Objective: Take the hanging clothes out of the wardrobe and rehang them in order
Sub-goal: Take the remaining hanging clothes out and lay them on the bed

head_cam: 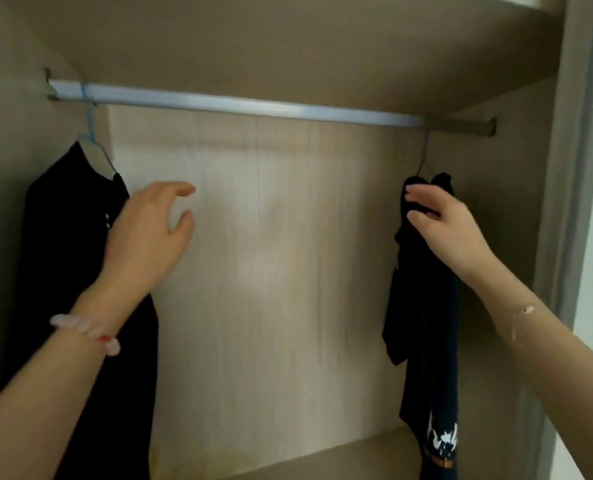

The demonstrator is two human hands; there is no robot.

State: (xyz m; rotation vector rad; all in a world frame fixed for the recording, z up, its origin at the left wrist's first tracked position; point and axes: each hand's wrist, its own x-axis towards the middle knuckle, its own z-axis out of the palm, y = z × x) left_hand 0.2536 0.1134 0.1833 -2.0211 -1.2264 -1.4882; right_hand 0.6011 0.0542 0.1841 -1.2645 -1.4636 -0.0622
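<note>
A silver rail (253,107) runs across the wardrobe. At its left end a black garment (63,244) hangs on a light blue hanger (92,136). At the right end a dark garment with a white print near its hem (426,341) hangs on a dark hanger (423,157). My left hand (149,233) is raised beside the left garment, fingers apart and holding nothing. My right hand (440,226) pinches the top of the right garment at its shoulder.
The wardrobe's light wooden back panel (270,271) shows between the two garments. A shelf (288,46) lies above the rail and the floor board (340,459) below. The door frame (572,202) stands at the right.
</note>
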